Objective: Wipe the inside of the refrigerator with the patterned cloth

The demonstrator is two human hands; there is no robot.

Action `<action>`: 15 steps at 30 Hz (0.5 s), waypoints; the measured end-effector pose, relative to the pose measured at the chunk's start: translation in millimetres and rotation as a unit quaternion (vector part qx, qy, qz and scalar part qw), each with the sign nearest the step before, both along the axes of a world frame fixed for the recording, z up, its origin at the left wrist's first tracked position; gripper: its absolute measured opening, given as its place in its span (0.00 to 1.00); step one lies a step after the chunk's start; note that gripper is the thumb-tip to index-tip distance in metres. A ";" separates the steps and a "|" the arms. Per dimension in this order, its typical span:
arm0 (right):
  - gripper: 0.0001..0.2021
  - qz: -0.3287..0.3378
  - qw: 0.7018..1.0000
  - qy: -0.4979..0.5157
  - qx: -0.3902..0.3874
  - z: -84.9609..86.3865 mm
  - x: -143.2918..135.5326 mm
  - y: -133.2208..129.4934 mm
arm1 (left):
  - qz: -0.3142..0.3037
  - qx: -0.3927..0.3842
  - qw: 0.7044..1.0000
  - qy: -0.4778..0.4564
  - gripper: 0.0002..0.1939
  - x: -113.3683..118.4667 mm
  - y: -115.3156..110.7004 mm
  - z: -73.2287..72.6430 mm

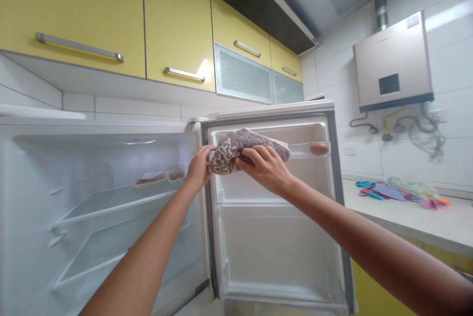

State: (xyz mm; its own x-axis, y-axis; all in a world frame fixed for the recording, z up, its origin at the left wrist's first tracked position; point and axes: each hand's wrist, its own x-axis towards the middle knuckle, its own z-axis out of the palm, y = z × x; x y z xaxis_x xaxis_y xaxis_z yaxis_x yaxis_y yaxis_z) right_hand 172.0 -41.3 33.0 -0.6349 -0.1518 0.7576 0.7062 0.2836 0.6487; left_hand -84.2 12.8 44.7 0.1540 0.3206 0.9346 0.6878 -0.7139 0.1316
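Glossy yellow wall cabinets with silver bar handles (181, 20) hang above white rectangular-tiled walls (401, 153). A pale champagne metal water heater (393, 62) is mounted at right, above a cream-topped counter (391, 217); whitish light reflects on the tiles beside it.

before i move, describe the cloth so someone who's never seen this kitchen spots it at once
Find the open fridge, then its door. In front of the door's upper part, the cloth is in the right hand. It is fuzzy, purple-grey with a patterned end, unlike the smooth reddish-brown item in the door's top shelf.
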 end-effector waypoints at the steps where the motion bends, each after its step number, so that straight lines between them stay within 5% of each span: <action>1: 0.14 -0.005 1.000 0.005 -0.011 -4.5 2.7 0.8 | 0.005 -0.003 1.000 0.001 0.16 1.4 -3.9 1.3; 9: 0.18 -0.090 0.991 0.097 -0.020 -25.1 77.9 -9.5 | 0.028 -0.042 0.999 0.000 0.13 8.9 -17.4 9.8; 15: 0.17 -0.105 0.952 0.285 -0.035 -46.8 150.0 -7.5 | 0.029 -0.044 0.999 -0.013 0.13 10.1 -15.6 7.1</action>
